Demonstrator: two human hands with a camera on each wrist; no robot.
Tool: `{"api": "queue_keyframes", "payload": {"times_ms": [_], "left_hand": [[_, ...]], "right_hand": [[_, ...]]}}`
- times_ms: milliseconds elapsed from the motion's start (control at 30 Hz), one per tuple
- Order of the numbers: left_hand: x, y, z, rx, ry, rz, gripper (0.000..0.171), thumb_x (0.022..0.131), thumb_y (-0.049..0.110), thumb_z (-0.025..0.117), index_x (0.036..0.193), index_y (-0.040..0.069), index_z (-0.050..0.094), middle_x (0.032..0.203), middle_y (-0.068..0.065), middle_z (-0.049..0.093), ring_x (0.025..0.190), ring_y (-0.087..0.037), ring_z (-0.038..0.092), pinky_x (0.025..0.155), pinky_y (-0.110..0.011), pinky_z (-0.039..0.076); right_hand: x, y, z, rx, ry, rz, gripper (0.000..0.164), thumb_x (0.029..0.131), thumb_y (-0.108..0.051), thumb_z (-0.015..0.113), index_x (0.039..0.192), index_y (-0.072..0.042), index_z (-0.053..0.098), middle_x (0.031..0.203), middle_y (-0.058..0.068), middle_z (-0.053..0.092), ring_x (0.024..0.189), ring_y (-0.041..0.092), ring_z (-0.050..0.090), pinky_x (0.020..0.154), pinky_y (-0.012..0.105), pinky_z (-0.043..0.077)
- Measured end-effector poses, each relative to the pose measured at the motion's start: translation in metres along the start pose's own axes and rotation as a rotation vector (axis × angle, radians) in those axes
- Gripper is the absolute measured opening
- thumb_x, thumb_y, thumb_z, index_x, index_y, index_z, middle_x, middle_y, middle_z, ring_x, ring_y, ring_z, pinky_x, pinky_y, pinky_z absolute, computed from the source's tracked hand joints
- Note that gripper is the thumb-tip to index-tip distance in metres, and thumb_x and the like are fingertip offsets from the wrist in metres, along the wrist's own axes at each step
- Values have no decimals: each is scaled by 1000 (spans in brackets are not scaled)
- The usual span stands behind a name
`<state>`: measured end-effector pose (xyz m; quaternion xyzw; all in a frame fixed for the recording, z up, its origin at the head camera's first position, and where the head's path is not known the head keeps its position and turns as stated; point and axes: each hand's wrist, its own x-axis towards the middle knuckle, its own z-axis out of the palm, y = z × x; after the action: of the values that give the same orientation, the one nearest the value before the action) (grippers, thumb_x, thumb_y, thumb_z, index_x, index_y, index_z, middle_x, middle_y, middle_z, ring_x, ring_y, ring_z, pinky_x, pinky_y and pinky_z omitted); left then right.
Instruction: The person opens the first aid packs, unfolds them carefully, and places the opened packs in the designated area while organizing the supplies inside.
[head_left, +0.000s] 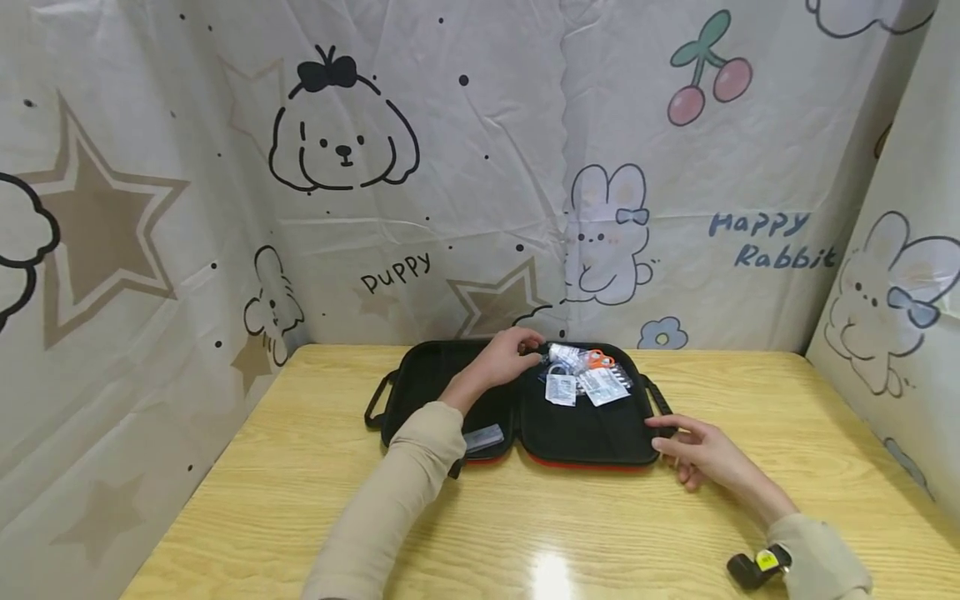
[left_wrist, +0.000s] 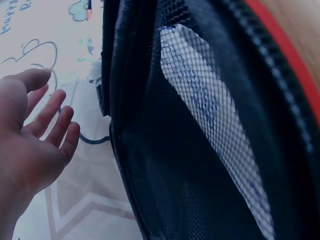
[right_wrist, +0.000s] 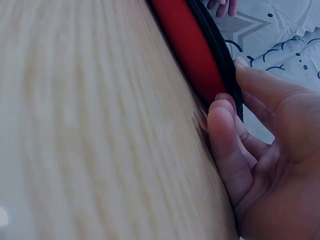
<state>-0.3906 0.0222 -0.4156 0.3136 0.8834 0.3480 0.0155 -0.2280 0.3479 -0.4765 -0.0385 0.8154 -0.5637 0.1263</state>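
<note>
A black case with red outer sides (head_left: 588, 442) lies unfolded on the table. My left hand (head_left: 510, 357) hovers over its back middle edge, fingers loosely bent and holding nothing. Right beside those fingertips, the right half holds a small pile: orange-handled scissors (head_left: 600, 359), a white roll (head_left: 562, 356) and flat white packets (head_left: 560, 390). My right hand (head_left: 701, 450) is at the case's front right corner. In the right wrist view its thumb lies on the zipped rim (right_wrist: 212, 35), with bent fingertips against the red side (right_wrist: 192, 55), pinching the corner.
A clear flat packet (head_left: 483, 438) lies at the front of the left half. Black handles (head_left: 378, 400) stick out at both ends of the case. The left wrist view shows a white packet (left_wrist: 200, 95) behind mesh. A printed curtain (head_left: 487, 167) hangs behind the wooden table (head_left: 300, 467).
</note>
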Motion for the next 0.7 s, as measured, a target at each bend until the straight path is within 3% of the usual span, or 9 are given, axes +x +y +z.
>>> {"api": "queue_keyframes", "payload": {"times_ms": [200, 433, 700], "left_hand": [[12, 3, 14, 50, -52, 62, 34, 96, 15, 62, 128, 3, 64, 123, -12, 66, 117, -25, 60, 102, -36, 46], [16, 9, 20, 186, -64, 44, 39, 95, 19, 61, 133, 11, 63, 131, -9, 63, 123, -24, 55, 108, -38, 39], [28, 15, 27, 200, -97, 45, 47, 97, 18, 59, 144, 15, 54, 143, -6, 58, 130, -23, 53, 111, -36, 40]], "right_hand": [[-3, 4, 0, 5, 8, 1, 59, 97, -29, 65, 145, -3, 43, 81, 7, 59, 52, 11, 54, 48, 32, 54], [0, 1, 2, 8, 2, 3, 60, 96, -30, 66, 146, -5, 43, 81, 6, 59, 52, 10, 54, 49, 32, 54], [1, -1, 3, 15, 2, 1, 60, 96, -30, 66, 146, -5, 43, 81, 7, 58, 52, 11, 54, 49, 31, 54]]}}
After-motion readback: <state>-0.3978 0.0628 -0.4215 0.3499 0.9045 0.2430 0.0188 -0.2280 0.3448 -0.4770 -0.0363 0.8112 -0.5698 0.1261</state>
